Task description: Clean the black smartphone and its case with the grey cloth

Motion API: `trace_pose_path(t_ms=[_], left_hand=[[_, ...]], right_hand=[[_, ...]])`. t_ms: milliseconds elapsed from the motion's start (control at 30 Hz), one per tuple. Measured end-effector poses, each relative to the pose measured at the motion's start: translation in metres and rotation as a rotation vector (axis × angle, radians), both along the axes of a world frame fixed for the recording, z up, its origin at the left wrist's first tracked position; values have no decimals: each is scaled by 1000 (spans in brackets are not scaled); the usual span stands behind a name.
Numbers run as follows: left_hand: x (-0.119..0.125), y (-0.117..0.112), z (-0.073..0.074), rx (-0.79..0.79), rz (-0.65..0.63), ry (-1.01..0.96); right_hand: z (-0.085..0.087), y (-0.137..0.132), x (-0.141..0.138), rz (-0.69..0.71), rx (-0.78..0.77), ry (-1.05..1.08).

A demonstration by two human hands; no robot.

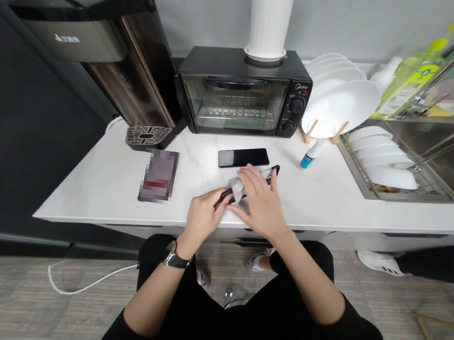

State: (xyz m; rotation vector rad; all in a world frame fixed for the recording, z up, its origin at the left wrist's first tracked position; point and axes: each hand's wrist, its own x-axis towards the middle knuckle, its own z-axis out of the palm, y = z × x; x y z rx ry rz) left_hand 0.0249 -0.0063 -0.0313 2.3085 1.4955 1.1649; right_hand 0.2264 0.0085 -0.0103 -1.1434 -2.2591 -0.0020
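Gripping the left end of a dark slim object (275, 172) in the left hand (203, 212), with thumb and fingers closed on it, apparently to stop it turning. Holding a crumpled grey cloth (236, 187) against that same object with the right hand (263, 203), fingers bent over the far side and thumb along the near side, probably to press firmly on it. Too covered to tell phone from case. Held low by the front edge of the white desk (94, 195), likely for closeness and support, though impossible to say whether touching the surface. Facing a black phone-like slab (250, 157) laid flat just beyond the hands, seemingly within easy reach. Flanked on the left by a blurred purplish pouch (159, 176), perhaps set apart to leave working room, and on the right by a small blue-and-white bottle (307, 160), standing near the plates. Backed by a black toaster oven (237, 103), presumably set far back to free the front. Bordered farther right by white plates (340, 110) on edge in a wooden rack (311, 130), likely to drain
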Motion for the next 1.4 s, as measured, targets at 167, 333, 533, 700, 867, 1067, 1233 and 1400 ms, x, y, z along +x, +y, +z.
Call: trace_pose_path(t_ms=[167,333,533,700,867,1067,1233,1400], left_hand=[[7,-4,4,-9,16,-24],[2,-1,-2,-13,9,-8],[-3,2,-2,1,9,16],[5,-3,6,-10,4,-9],[5,-4,5,-3,7,-9],[-5,2,-3,22,21,22],[-2,-1,1,6,-7,23],[5,-4,4,8,5,6]], right_hand=[[-2,28,36,-186,16,69],[-1,-9,-14,-42,-8,70],[1,-23,-29,78,-24,-6],[-2,21,26,-159,16,53],[-4,15,15,-169,19,96],[0,-32,-44,96,-32,4],[-1,-6,-7,-16,-5,3],[-3,23,30,-187,31,80]])
